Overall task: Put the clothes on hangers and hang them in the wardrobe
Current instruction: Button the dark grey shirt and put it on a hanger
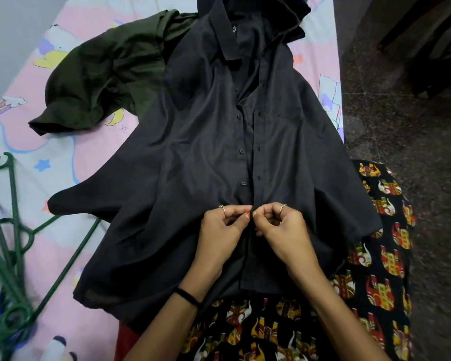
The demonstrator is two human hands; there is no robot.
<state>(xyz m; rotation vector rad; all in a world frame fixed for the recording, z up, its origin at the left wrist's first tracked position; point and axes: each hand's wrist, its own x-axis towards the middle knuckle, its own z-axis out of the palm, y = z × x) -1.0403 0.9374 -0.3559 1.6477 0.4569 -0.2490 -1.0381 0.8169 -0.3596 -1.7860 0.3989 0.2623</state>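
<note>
Early stage: left hand [220,226] and right hand [281,225] pinch black shirt [206,152] placket, buttoning; green hangers [11,230] unused left; olive garment [102,74] waits far.

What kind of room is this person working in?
Most likely a bedroom at home: a cartoon-print bedsheet covers the bed, a black shirt and a green garment lie on it, and green hangers wait alongside.

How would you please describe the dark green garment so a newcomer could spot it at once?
On the pink cartoon-print bedsheet, look beyond the spread black button-up shirt, to its left. The crumpled olive-green garment lies there, partly under the shirt's shoulder; it alone is green cloth.
</note>
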